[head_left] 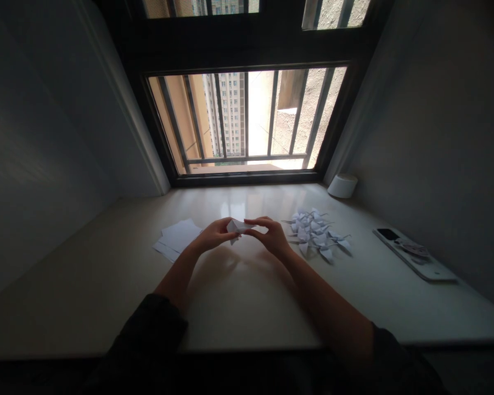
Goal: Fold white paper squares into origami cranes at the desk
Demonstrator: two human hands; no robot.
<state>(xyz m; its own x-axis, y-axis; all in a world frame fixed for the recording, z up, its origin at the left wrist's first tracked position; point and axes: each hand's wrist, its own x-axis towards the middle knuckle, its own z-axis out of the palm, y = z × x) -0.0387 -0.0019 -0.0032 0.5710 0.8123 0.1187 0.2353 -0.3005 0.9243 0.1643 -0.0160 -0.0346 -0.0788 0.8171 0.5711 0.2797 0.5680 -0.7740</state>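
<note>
Between my two hands, just above the white surface (247,307), is a small piece of folded white paper (237,226) with pointed corners. My left hand (214,235) pinches its left side between thumb and fingers. On the other side, my right hand (270,235) grips the right end with thumb and forefinger. To the right of that hand lies a pile of folded white paper cranes (319,236). Left of my left hand, several flat sheets of white paper (181,237) overlap in a loose stack.
A phone in a pale case (426,263) lies at the right, near the wall. The white round object (343,185) stands in the back right corner. Behind the surface is a dark-framed window (247,176) with bars outside. Walls close in on both sides.
</note>
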